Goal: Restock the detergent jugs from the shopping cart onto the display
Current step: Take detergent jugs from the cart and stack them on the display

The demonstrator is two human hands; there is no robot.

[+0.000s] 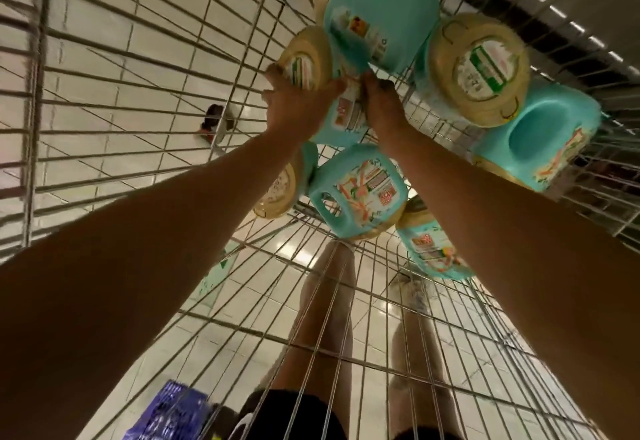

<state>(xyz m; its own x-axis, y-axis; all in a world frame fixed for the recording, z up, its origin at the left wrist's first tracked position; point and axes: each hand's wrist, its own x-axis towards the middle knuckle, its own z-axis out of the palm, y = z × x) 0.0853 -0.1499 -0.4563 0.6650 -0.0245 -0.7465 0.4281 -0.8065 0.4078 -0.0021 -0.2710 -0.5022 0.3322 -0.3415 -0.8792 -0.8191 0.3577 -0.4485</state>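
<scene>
Currently my left hand (298, 103) is curled round the tan cap end of a teal detergent jug (346, 120). My right hand (381, 103) grips the same jug from its other side, fingers wrapped in beside the label. Both arms reach down into the shopping cart (138, 100). The jug sits low in the basket, toward the far right side, and I judge it not lifted clear yet.

Packed round it:
- a big jug (381, 13) at the far edge
- a cap-up jug (478, 68) just beside it, by the right wall
- a side-lying jug (540, 138) further along that wall
- a handle-up jug (356, 193), a low jug (436, 252) and a part-hidden jug (280, 190) nearer me

The display is not in view, so I can't say what is already shelved. With about seven jugs in the cart, I judge most of the restock is left, and this one is at the pick-up step.

Labels are too blurred to read: a red block, orange strokes, a green band on the cap sticker, no brand legible. A blue pack (169, 412) sits by the near left corner, its print unreadable.
</scene>
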